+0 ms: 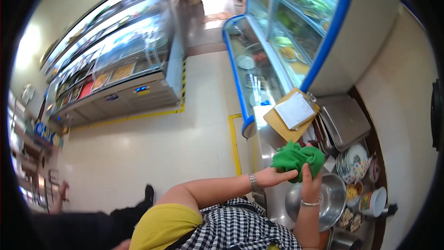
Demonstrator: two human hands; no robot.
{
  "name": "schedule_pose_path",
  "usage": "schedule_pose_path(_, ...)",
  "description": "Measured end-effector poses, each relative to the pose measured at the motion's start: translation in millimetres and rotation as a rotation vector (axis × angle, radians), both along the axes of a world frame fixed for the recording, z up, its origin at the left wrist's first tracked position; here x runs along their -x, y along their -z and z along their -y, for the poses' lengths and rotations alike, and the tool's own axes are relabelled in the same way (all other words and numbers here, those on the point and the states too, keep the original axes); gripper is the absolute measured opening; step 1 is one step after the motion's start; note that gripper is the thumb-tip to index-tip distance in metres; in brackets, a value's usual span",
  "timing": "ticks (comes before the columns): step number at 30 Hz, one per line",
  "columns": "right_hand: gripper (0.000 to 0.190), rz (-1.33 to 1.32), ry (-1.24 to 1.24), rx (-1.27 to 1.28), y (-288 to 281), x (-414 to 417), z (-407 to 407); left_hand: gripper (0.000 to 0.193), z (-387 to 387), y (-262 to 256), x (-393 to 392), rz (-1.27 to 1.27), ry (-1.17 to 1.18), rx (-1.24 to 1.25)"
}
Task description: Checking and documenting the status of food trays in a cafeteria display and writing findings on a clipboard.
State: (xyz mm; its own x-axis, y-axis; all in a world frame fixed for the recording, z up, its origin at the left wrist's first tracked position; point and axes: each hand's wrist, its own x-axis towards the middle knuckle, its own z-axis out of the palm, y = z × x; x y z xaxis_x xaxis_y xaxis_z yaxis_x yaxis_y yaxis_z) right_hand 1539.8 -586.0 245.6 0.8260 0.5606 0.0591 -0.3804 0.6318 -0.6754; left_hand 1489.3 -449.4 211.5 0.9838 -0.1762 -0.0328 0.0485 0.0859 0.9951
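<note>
A bunched green cloth (295,160) is held between my two hands above the steel counter. My left hand (277,177), with a metal watch at the wrist, grips it from the left and below. My right hand (311,179), a bangle at its wrist, closes on the cloth's right side. Part of the fingers is hidden behind the cloth. Under my right wrist sits a large steel bowl (331,201). Just beyond the cloth, a clipboard (272,121) with papers (295,110) lies on the counter.
Stacked plates (350,163), a white tub (376,202), small bowls of food (353,191) and metal trays (345,120) crowd the wall side. A blue-edged glass display fridge (239,80) adjoins the counter. Across the tiled floor stands another chilled display (121,101). A person in dark clothes (86,229) is at lower left.
</note>
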Motion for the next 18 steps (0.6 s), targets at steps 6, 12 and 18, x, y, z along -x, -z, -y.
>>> schedule_pose_path(6, 0.055, -0.135, -0.235, -0.266, -27, 27, -32, 0.045, 1, -37, 9, 0.167, -0.350, 0.627)
schedule_pose_path(12, 0.076, 0.560, -0.219, 0.284, 40, 43, -49, 0.041, -9, 19, 18, 0.068, -0.662, 0.476)
schedule_pose_path(18, 0.103, 1.423, -0.171, 0.654, -17, 67, -70, 0.044, -44, 42, 43, 0.515, -0.915, -0.861)
